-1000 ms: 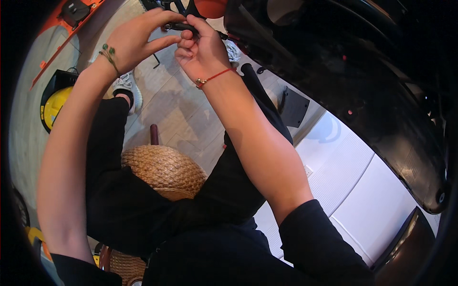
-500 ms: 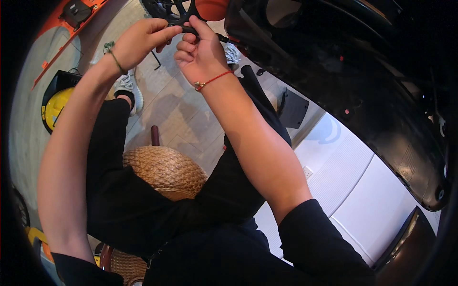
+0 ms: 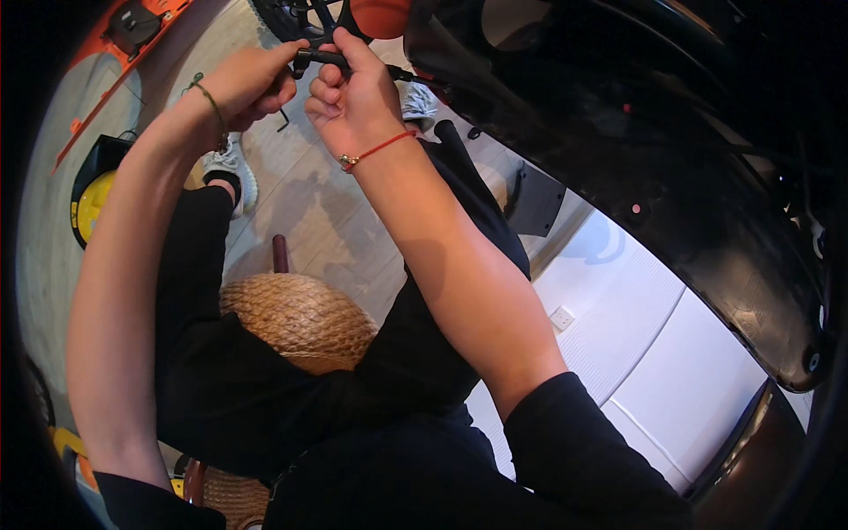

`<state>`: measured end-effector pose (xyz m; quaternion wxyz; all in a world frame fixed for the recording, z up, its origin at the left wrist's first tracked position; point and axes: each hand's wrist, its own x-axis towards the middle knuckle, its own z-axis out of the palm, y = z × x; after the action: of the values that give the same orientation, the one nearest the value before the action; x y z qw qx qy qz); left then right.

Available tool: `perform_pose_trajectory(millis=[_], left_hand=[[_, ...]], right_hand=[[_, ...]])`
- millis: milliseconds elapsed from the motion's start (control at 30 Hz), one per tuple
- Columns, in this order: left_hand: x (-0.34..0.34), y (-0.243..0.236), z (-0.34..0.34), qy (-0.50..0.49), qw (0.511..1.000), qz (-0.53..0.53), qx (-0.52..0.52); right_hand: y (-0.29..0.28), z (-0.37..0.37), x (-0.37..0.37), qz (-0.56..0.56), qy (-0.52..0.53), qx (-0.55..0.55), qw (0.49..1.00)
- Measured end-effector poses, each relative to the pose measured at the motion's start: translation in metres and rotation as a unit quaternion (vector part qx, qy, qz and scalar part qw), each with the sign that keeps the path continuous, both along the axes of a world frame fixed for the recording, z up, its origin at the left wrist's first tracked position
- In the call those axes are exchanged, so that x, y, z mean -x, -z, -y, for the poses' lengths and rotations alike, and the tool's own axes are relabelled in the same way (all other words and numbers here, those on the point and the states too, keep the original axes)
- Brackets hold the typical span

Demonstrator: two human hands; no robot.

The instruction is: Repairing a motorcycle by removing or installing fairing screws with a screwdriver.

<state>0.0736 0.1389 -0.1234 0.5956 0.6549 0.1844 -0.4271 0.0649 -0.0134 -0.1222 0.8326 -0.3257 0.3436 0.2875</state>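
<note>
Both of my hands are raised at the top of the view around a thin black cable (image 3: 325, 58) with a thicker, bent end. My right hand (image 3: 360, 99) pinches its sleeve between thumb and curled fingers. To the left, my left hand (image 3: 253, 86) is closed, with its thumb and index finger at the bent end; its other fingers fold under, and their grip is partly hidden. Rightward from my right hand, the cable runs to the edge of a large glossy black body panel (image 3: 574, 124).
A spoked black wheel (image 3: 305, 16) and an orange round part (image 3: 380, 16) sit beyond my hands. Below my left hand, an L-shaped hex key (image 3: 283, 120) lies on the floor. A woven stool (image 3: 296, 314) is between my legs. A black plate (image 3: 535, 201) stands by the white wall (image 3: 618, 300).
My left hand has drawn back slightly left and down, its fingers curling more, and the cable's bent end now shows. My right hand still grips the cable; the whole view has shifted slightly.
</note>
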Motion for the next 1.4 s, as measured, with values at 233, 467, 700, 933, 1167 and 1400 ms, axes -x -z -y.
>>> perform_pose_trajectory(millis=[233,467,700,933,1167,1400], left_hand=[[0.0,-0.028,0.002,-0.051,0.992,-0.102,0.05],[0.005,-0.015,-0.002,-0.088,0.98,-0.052,0.17],[0.005,0.006,-0.008,0.098,0.885,0.453,-0.045],[-0.006,-0.007,-0.006,0.046,0.975,0.218,0.0],[-0.006,-0.025,0.007,-0.063,0.99,-0.075,0.104],[-0.004,-0.028,-0.001,-0.016,0.991,-0.101,0.087]], right_hand=[[-0.001,0.001,-0.002,0.022,-0.001,0.006,1.0],[-0.001,-0.003,0.001,-0.02,0.001,0.015,1.0],[-0.008,0.003,0.002,-0.022,0.013,-0.056,0.998],[-0.001,0.0,-0.003,-0.016,0.011,0.01,1.0],[-0.001,0.004,-0.003,0.01,-0.006,-0.01,1.0],[-0.003,0.004,0.003,0.018,-0.022,0.005,1.0]])
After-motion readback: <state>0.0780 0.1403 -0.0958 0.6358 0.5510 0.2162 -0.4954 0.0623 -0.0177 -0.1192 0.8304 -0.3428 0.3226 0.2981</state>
